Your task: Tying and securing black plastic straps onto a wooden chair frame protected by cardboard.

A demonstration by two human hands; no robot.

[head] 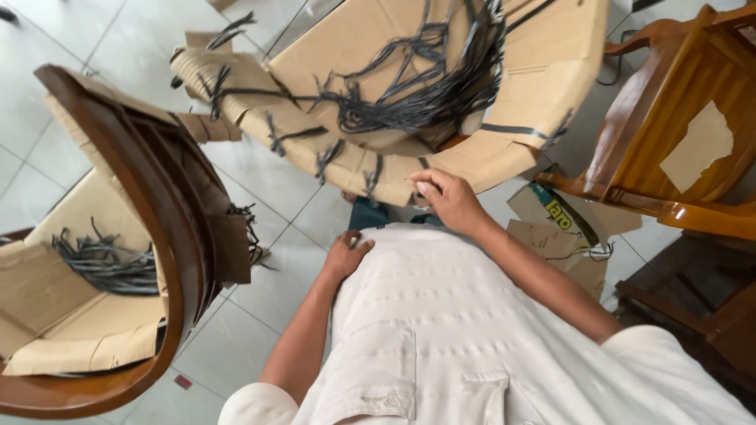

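White shirt (472, 330): fills the near field, the person is looking down over their own chest.
Left hand (346, 256): lowest and nearest, fingers loosely curled, resting at the shirt hem; holds nothing.
Right hand (449, 201): just ahead of the chest, fingers pinched narrow at the edge of the cardboard wrap (378, 165); cannot tell if a strap end sits in the pinch.
Key relation: wrap edge lies directly forward of the right hand, touching its fingertips; right hand is the nearer one, left is well apart from the wrap.
Wrap axis: runs left to right across view, curving up at the far side.
Black straps (425, 102): loose bundle lying on the wrap, beyond the right hand, strands fanning up and away.
Wooden chair (685, 149): far right, on the tiled floor (268, 291).
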